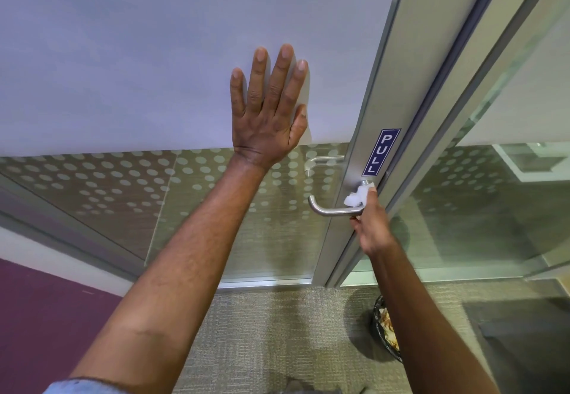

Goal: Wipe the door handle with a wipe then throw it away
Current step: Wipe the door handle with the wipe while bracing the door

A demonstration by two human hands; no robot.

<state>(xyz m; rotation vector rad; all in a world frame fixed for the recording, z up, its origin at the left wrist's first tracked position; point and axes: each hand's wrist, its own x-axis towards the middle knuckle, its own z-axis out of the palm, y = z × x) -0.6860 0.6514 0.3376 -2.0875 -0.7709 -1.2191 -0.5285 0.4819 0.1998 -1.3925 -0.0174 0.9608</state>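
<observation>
- One crumpled white wipe (357, 197) sits bunched in my right hand (371, 227), my fingers (372, 190) pinching it against the base of the door handle (327, 208), a brushed metal lever on the door's frame.
- My left hand (269, 107) lies flat on the frosted glass door (154, 54), its fingers spread wide, holding nothing.
- A dark mesh bin (385, 329) stands on the carpet (277, 332) below the handle, with crumpled paper scraps inside.
- A blue label (381, 152) above the handle reads "PULL".

Left hand (269, 107) flat, fingers spread, arm outstretched; right hand (370, 224) pinched, arm extended.
</observation>
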